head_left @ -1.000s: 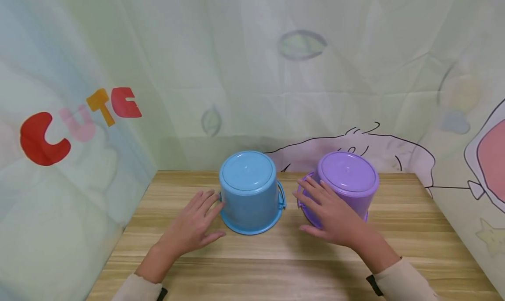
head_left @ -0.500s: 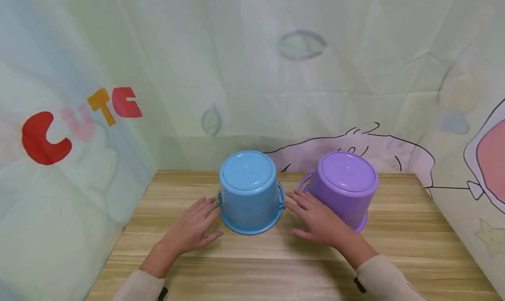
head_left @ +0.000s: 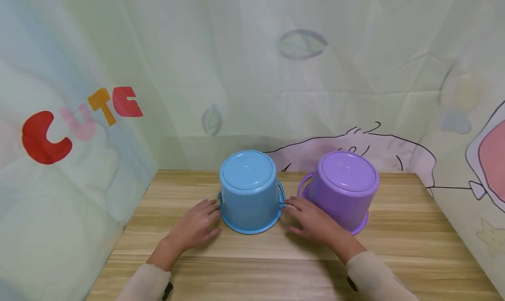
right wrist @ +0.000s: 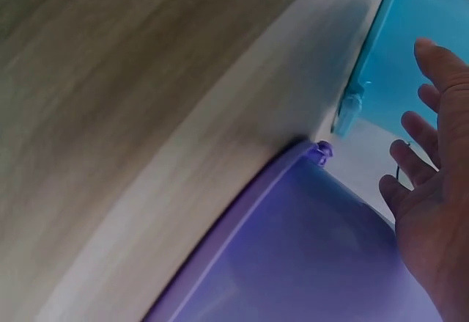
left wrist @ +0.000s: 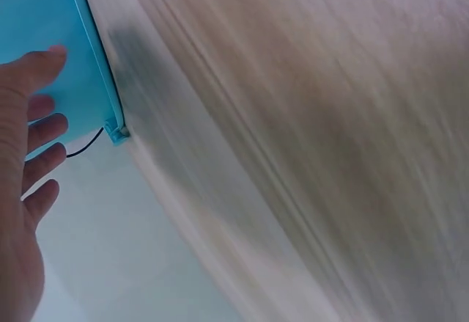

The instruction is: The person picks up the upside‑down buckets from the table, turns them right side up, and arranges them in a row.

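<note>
A blue bucket (head_left: 248,204) stands upside down on the wooden table, its handle folded down at the rim. My left hand (head_left: 194,226) is at its left side, fingertips near the rim lug, fingers loosely bent. On the other side my right hand (head_left: 313,220) reaches toward the blue bucket's right handle lug, fingers slightly bent and holding nothing. Behind that hand a purple bucket (head_left: 347,191), also upside down, is partly covered by it. In the right wrist view the purple bucket (right wrist: 308,256) lies below the hand and the blue bucket (right wrist: 407,58) beyond the fingertips.
The wooden table (head_left: 252,279) runs back to a printed curtain (head_left: 244,73), which also closes off both sides. Coloured letters mark the left curtain. The purple bucket's handle (head_left: 303,184) sticks out into the gap between the two buckets.
My right hand has moved left, from in front of the purple bucket to the blue bucket's right side. My left hand has shifted slightly right. Both buckets stay put.
</note>
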`<state>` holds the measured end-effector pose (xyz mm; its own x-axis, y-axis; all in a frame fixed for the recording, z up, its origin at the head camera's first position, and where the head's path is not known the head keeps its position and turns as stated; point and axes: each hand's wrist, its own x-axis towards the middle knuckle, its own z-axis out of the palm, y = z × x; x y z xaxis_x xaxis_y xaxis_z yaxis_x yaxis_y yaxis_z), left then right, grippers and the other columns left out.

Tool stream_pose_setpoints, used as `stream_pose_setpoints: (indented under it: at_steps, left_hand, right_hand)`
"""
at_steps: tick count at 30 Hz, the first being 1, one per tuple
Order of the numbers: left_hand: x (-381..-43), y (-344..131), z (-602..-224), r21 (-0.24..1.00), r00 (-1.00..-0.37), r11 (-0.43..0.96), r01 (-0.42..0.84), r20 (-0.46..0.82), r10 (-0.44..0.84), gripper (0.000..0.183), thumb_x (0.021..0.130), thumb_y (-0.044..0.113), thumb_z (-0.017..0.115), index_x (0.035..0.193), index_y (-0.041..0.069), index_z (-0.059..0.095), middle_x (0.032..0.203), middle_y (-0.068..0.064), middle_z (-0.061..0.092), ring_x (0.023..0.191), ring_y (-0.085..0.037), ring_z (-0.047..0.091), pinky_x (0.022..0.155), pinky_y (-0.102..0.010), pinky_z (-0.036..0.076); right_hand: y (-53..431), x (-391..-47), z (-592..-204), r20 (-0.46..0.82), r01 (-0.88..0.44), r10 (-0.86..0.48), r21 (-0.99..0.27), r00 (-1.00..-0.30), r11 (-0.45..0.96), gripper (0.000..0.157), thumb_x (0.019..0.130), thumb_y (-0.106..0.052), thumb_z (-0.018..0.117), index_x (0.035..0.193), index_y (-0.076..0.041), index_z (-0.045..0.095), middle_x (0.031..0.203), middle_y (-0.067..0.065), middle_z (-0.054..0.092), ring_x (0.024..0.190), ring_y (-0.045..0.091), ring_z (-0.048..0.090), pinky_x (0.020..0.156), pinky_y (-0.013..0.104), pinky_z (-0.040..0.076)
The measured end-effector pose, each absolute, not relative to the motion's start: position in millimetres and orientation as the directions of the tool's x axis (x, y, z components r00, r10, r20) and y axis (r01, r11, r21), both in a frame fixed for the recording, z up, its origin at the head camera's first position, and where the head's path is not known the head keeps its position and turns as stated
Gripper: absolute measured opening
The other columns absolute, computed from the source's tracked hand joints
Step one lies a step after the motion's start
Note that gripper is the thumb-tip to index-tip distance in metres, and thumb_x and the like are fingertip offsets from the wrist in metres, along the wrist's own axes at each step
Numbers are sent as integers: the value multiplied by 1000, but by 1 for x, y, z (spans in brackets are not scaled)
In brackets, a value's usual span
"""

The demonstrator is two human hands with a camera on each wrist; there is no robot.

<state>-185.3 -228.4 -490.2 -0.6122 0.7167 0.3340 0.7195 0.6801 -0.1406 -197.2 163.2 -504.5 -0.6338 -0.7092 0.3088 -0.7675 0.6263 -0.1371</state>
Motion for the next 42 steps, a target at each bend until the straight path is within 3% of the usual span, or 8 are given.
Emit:
stream_pose_setpoints:
  at_steps: [10,21,32,42]
  left_hand:
    - [-193,-223,-498,-40,-654,702,711,327,682,25,82,19,85,98,3,75,110,-15,76,118,-36,68,107,-48,53]
    - [-208,-225,-504,33,-696,716,697,272,665,19,82,14,85,96,3,78,109,-14,77,114,-34,70,99,-47,58]
    - [-219,-223,-507,105,-754,751,652,188,629,17,85,19,84,94,6,78,101,-9,77,114,-32,70,100,-47,57]
    - [-223,-222,-512,143,-760,748,648,180,624,21,81,22,89,91,6,79,99,-7,75,102,-27,69,91,-42,60]
  right_hand:
    - [160,-206,-517,335,-793,-728,-118,-598,597,46,84,-22,86,125,-7,71,133,14,66,129,34,61,112,49,48]
    - [149,-216,-523,336,-803,-739,-106,-584,586,33,84,-13,84,116,-7,75,124,12,70,122,29,65,109,43,52]
    - [144,-222,-527,311,-784,-732,-77,-606,617,24,86,-13,83,109,-10,77,122,12,70,119,29,65,106,42,54]
    - [140,-225,-527,312,-778,-730,-51,-608,626,17,85,-14,84,99,-11,76,115,10,68,114,28,66,101,41,55]
